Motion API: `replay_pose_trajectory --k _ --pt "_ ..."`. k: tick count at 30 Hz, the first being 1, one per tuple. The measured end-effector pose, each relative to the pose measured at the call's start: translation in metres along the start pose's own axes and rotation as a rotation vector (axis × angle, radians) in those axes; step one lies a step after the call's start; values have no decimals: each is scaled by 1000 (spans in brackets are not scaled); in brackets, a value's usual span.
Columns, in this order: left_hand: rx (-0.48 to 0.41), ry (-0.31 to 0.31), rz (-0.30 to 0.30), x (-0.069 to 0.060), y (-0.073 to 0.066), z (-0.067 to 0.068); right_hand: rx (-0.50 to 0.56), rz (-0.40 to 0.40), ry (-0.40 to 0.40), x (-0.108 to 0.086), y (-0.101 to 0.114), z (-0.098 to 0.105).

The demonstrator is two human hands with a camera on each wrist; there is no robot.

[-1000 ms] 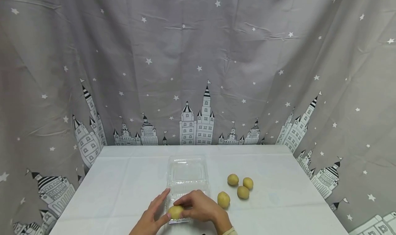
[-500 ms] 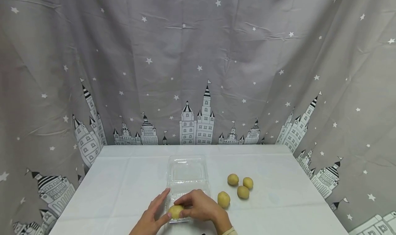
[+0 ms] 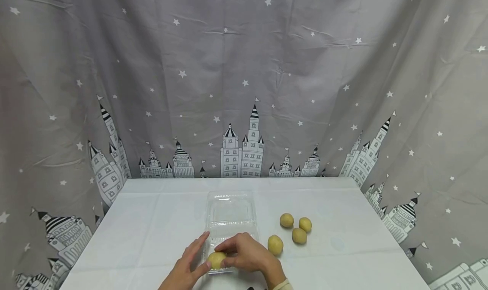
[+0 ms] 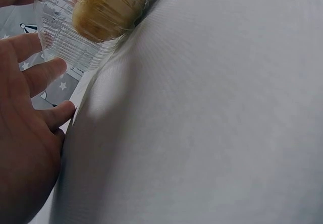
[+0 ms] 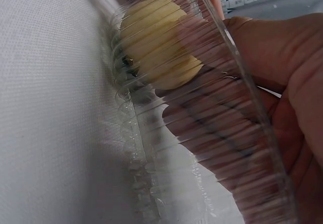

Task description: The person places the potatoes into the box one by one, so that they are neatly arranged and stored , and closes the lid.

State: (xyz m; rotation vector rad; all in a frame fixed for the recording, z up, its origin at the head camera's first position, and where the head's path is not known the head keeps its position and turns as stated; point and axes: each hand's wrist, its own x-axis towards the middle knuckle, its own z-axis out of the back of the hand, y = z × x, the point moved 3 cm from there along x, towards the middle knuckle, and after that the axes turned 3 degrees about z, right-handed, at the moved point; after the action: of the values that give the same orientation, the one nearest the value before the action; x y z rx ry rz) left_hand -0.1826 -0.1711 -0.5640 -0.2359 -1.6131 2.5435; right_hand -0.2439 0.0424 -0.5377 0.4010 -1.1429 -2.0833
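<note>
A clear plastic clamshell container lies open on the white table, its lid spread toward the back. In its near left part sits a small yellow potato, seen through the ribbed wall in the left wrist view, potato, and in the right wrist view, potato. My right hand reaches over the container's right wall and holds that potato between thumb and fingers. Along the left side, my left hand rests with fingers extended, its thumb tip close to the potato; contact is unclear.
Several more potatoes lie loose to the right of the container: one potato nearest it, and a cluster with a potato farther right. Behind the table hangs a grey curtain printed with castles and stars. A small dark object shows at the bottom edge.
Both hands, the held potato and the container stay in almost the same place. The whole head view has shifted very slightly.
</note>
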Motion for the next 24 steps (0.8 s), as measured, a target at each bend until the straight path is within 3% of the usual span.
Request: replay_pose_trajectory --k 15,24 --pt "19 -5 3 0 0 -1 -6 -53 -11 -3 8 5" --pt "24 -23 -11 1 2 -1 -66 -54 -24 -6 11 9"
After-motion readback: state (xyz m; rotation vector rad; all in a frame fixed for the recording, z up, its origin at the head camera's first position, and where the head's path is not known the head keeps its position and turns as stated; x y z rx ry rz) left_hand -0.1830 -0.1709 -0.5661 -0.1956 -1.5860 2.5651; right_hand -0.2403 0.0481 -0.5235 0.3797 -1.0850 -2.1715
